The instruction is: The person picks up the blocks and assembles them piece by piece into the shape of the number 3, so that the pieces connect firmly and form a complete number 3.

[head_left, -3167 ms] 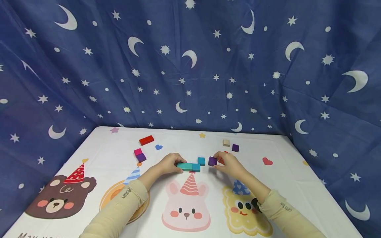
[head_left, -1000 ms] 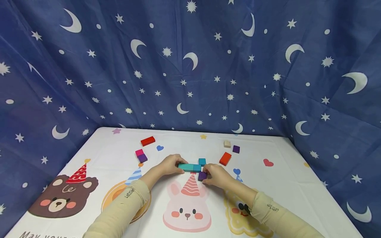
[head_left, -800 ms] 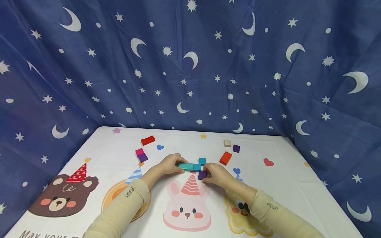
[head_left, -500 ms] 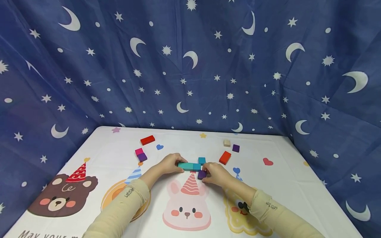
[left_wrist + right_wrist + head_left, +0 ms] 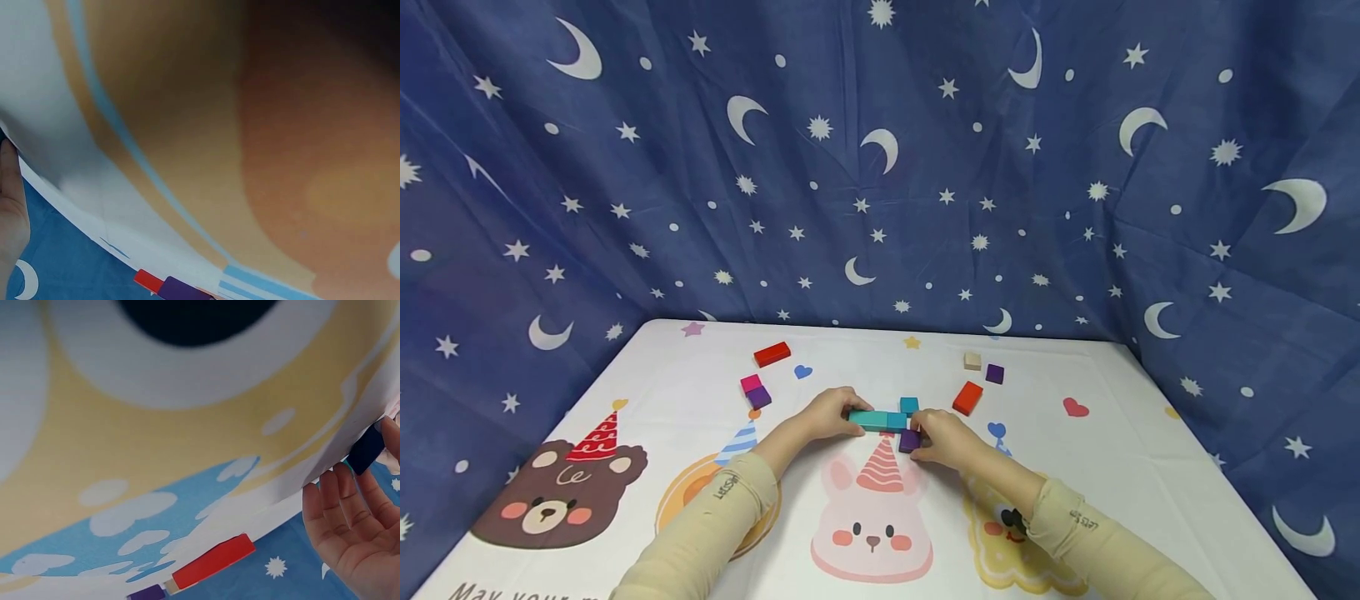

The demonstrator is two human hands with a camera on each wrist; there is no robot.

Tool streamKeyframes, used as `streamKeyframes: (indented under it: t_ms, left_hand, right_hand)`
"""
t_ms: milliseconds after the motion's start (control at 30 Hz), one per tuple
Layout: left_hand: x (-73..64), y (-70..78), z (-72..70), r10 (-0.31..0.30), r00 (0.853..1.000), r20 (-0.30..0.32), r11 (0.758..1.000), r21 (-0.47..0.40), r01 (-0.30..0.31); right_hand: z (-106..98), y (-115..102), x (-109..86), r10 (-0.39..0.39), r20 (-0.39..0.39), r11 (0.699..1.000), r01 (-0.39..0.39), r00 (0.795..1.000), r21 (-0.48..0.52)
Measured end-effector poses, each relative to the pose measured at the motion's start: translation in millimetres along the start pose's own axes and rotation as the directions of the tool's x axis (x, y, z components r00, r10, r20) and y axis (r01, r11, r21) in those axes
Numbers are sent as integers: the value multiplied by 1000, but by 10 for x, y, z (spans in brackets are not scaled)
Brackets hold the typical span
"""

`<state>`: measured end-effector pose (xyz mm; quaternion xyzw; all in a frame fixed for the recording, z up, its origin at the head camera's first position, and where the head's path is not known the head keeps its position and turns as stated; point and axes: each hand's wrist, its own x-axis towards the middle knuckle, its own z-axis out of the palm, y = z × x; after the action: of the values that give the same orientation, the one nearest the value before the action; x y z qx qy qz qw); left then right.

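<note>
From my remote station I had both hands in the head view, over a white tablecloth [image 5: 1120, 467] printed with party-hatted animals. Left hand [image 5: 832, 412]: thumb on the near side, fingers on the far side, narrow grip on the left end of a teal block [image 5: 868, 421]. That block lay flat above the rabbit print's pink hat [image 5: 881, 467], its right end meeting a blue block [image 5: 897, 422]. A second blue block [image 5: 909, 406] sat just beyond; contact between the two blues I could not tell. Right hand [image 5: 944, 440]: thumb and fingers pinched a purple block [image 5: 909, 441] at the near side of the first blue one. The right wrist view showed that pinch, the held block looking dark navy there; the left wrist view caught only part of its hand and nothing of its grip. Outlying pieces: an orange-red block [image 5: 967, 398] beyond the right hand, a pale wooden cube [image 5: 972, 361] and a dark purple cube [image 5: 995, 373] behind it; farther left, a pink cube [image 5: 750, 383] against a violet block [image 5: 759, 397], with a red block [image 5: 772, 354] beyond. Backdrop: blue curtain [image 5: 820, 258], moons and stars.
</note>
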<state>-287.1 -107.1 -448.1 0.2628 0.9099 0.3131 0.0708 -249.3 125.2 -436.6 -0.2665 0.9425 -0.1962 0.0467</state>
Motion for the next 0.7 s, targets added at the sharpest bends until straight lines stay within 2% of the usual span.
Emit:
streamKeyframes:
  t_ms: [367, 467, 700]
  left_hand:
    - [14, 15, -4, 19, 1000, -4, 1000, -9, -19]
    - [18, 2, -7, 42, 999, -9, 999, -7, -42]
    - [20, -28, 7, 26, 1000, -3, 1000, -2, -26]
  right_hand:
    - [-16, 15, -26, -18, -14, 1000, 17, 1000, -26]
    - [-21, 20, -25, -14, -17, 1000, 14, 1000, -28]
    - [-18, 12, -28, -16, -11, 1000, 16, 1000, -8]
